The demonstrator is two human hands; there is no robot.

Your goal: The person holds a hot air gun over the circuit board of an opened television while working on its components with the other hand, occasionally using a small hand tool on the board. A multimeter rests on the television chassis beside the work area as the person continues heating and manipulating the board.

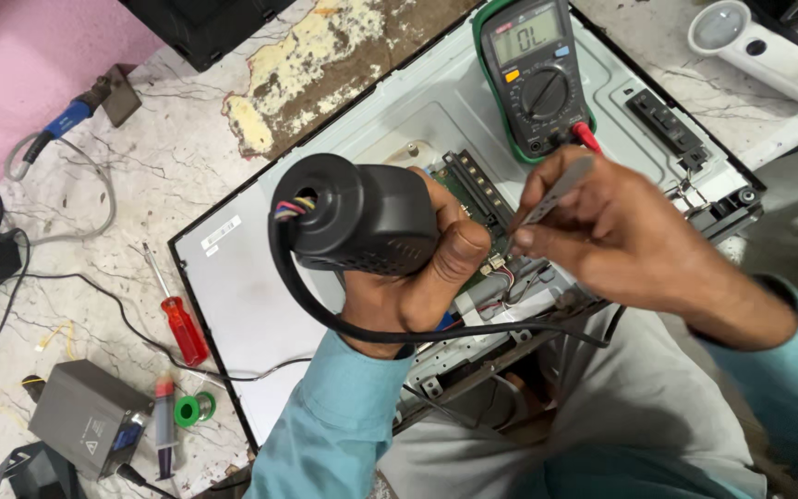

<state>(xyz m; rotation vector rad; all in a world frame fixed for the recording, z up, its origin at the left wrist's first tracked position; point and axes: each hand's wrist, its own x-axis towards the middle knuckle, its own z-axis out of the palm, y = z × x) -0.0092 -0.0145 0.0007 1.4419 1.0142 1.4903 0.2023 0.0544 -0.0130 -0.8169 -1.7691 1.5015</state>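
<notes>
The left hand [408, 277] has its grip clamped around the black hot-air handpiece [357, 214], whose black cable [325, 314] loops beneath the wrist and runs to the right. The handpiece is held over the green circuit board [473, 199], which is mounted on the metal back panel of a flat screen [260, 286] lying face down on the marble floor [168, 157]. The right hand [602, 231] has its grip closed on metal tweezers [556, 189], with their tip directed toward the board. A green multimeter [533, 74] rests on the panel above the board. A red-handled screwdriver [177, 319] lies on the floor just left of the panel, near a grey box [80, 416] and a green solder spool [198, 407].
</notes>
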